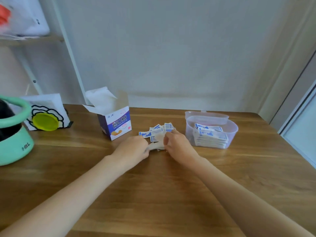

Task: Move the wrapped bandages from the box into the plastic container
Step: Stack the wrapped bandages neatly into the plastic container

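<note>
**A:** Closest to the camera are 2 bare forearms coming in over the brown wood-grain table (153, 194), and both hands meet at the loose heap of blue-and-white wrapped bandages (156, 131). I'll use that heap as the reference point. The left hand (132, 147) sits at its near-left edge with fingers curled onto a pale strip or 2. The right hand (177, 145) is at its near-right edge, fingers bent over the wrappers like it's gathering them up. Can't tell exactly how many each one has pinched, it's a bit blurry.

**B:** Where's everything else?

**A:** Left of the heap and slightly further back stands the purple-and-white cardboard bandage box (117, 124), top flaps open, white paper sticking up out of it. Right of the heap is the clear oval plastic container (230, 134), with a stack of wrapped bandages (211, 136) inside. Its clear lid (205, 115) lies just behind it.

**B:** So how far along?

**A:** My guess is past halfway. The container's stack looks far bigger than what's on the table. What's left is this heap, plus anything still in the box, which I can't see into.

**B:** Other stuff?

**A:** Far left of the heap there's a mint-green round tub (15, 146), and a white card with a yellow-green disc (45, 121).
</note>
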`<control>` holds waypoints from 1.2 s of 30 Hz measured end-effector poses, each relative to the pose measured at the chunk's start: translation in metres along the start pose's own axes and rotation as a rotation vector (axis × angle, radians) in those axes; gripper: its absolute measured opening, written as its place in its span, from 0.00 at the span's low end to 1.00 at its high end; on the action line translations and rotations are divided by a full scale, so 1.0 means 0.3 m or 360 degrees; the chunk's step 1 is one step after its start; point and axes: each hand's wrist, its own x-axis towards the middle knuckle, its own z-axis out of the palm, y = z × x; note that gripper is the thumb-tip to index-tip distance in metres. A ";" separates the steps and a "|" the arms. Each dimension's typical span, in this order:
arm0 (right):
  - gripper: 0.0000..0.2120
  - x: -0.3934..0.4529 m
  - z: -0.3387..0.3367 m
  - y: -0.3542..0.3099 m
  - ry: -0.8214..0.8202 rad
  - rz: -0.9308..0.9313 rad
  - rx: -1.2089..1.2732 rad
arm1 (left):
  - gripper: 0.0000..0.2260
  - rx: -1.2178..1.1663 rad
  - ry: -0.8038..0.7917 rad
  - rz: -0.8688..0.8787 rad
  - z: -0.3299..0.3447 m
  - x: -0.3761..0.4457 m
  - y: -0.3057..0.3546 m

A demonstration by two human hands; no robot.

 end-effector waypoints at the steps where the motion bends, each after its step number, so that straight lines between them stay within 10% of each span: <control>1: 0.08 -0.007 -0.006 0.001 0.0009 0.0011 0.0116 | 0.11 0.0063 0.0005 -0.0021 -0.001 -0.002 0.004; 9: 0.07 -0.077 -0.089 0.038 0.0209 0.0023 0.0242 | 0.12 -0.0748 0.0184 -0.0402 -0.027 0.005 -0.049; 15: 0.10 -0.132 -0.102 0.089 -0.0250 0.0005 -0.0182 | 0.06 -0.1732 -0.0005 -0.0666 -0.005 0.000 -0.002; 20: 0.17 -0.137 -0.151 0.040 0.0060 0.0299 0.0673 | 0.03 -0.2169 -0.0118 -0.0629 -0.015 -0.014 0.078; 36: 0.10 -0.158 -0.149 0.038 -0.0049 0.0524 0.1292 | 0.07 -0.2161 -0.0335 -0.0484 -0.052 -0.061 0.074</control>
